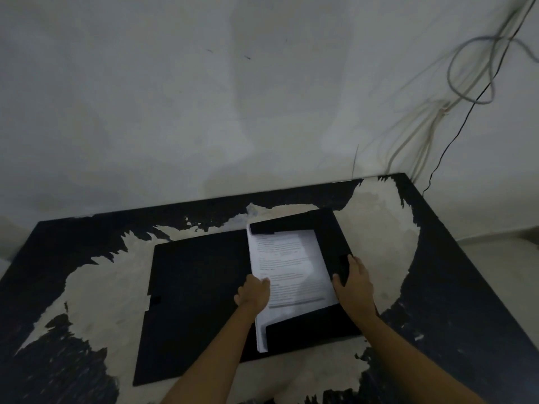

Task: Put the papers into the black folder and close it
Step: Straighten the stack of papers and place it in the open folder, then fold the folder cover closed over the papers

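The black folder (195, 290) lies open on the table, its cover spread flat to the left. A stack of white printed papers (291, 266) rests in its right half, tucked under the black top flap (280, 225) and bottom flap (309, 328). My left hand (253, 293) presses with curled fingers on the papers' left edge. My right hand (354, 282) grips the folder's right side flap (335, 243), thumb on the papers' right edge.
The table (455, 287) is black with large worn pale patches, pushed against a white wall. Several loose cables (466, 83) hang down the wall at the far right corner. Pale floor shows beyond the table's right edge.
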Demonstrator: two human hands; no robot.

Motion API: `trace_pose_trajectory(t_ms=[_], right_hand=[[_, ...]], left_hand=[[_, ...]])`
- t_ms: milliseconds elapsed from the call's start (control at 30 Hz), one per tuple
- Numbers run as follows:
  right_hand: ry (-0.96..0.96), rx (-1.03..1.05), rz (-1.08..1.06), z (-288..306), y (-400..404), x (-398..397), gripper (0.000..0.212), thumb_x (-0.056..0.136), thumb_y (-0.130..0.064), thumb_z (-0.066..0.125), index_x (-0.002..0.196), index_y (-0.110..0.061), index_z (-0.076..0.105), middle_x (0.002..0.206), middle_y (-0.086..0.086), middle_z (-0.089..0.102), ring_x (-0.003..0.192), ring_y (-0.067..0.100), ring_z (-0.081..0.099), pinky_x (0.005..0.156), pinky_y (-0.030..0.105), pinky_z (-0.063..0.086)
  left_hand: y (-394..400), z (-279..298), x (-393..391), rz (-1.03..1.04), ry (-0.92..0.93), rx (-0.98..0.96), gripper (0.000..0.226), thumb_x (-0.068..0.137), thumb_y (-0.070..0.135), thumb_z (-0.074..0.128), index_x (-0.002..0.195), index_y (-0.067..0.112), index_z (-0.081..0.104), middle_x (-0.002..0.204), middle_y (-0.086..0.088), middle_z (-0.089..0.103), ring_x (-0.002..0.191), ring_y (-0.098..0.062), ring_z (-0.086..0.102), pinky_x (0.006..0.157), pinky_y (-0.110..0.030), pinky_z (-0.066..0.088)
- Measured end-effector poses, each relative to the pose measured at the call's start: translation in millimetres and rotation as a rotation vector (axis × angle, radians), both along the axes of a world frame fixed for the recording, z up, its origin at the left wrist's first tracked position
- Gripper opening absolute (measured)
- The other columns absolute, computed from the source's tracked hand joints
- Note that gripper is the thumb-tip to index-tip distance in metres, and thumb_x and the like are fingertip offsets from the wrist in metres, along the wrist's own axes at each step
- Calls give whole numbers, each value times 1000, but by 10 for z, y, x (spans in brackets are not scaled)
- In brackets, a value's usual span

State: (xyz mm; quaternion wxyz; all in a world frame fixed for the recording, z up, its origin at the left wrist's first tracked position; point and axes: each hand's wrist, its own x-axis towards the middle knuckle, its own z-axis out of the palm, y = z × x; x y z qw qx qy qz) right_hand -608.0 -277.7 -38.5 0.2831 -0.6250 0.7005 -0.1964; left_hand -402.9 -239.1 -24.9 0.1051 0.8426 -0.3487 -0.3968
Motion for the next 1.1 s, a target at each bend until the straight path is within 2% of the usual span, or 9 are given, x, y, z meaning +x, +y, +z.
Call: trace_pose_trajectory(t_ms=[133,300,400,500,600,733,967,1033,1100], right_hand=[[3,14,15,17,-11,-9,64,91,-21,55,145,-4,26,153,17,31,137,32,33,112,42,32],[2,29,20,16,-23,-9,63,91,-21,55,145,-5,27,153,17,31,136,31,35,112,43,35],[3,38,21,17,-27,-22,63,91,-22,55,144,-5,27,152,16,31,136,31,34,112,43,34],[15,44,36,43,-14,-20,63,91,-22,54,145,-6,26,154,16,29,138,31,32,114,45,30],[113,-45,81,117,27,36,60,91,-18,51,145,-9,26,156,11,25,142,26,27,118,49,18],[136,-98,291,274,128,344,59,92,-17,49,146,-13,26,158,6,23,148,20,15,120,46,9],[-9,9,618,259,547,1184,51,92,-12,48,141,-12,37,153,7,34,144,18,27,122,39,16],[18,54,758,190,712,1407,51,91,-16,49,141,-14,36,154,7,32,144,18,25,122,40,16],[117,111,931,125,880,1600,60,89,-29,51,144,-18,29,158,5,21,147,18,15,121,46,10]], left_hand=[[-83,-2,-141,-118,-24,52,60,94,46,36,137,5,34,143,-15,42,130,-31,38,113,-41,29],[-166,39,-316,-332,-175,125,69,92,54,30,140,5,29,146,-17,36,133,-31,34,113,-40,26],[-184,58,-386,-345,-260,136,69,92,54,30,139,3,31,145,-17,38,132,-30,36,112,-39,26],[-133,55,-362,-276,-359,88,58,93,45,33,134,4,37,141,-16,42,128,-29,39,109,-38,28],[-13,21,-258,-224,-406,25,51,93,41,36,128,4,42,137,-16,44,125,-29,41,107,-38,31],[217,-6,18,-109,-401,-46,47,94,40,39,127,6,43,134,-16,45,122,-30,43,105,-41,34],[771,30,786,110,-346,-102,43,92,30,47,131,12,41,133,-15,42,123,-32,41,105,-46,35],[990,22,1015,169,-377,-76,44,92,29,47,132,11,41,136,-16,40,126,-34,39,106,-47,34],[1206,2,1209,235,-407,-29,45,93,29,46,134,11,40,138,-17,38,128,-35,38,108,-48,33]])
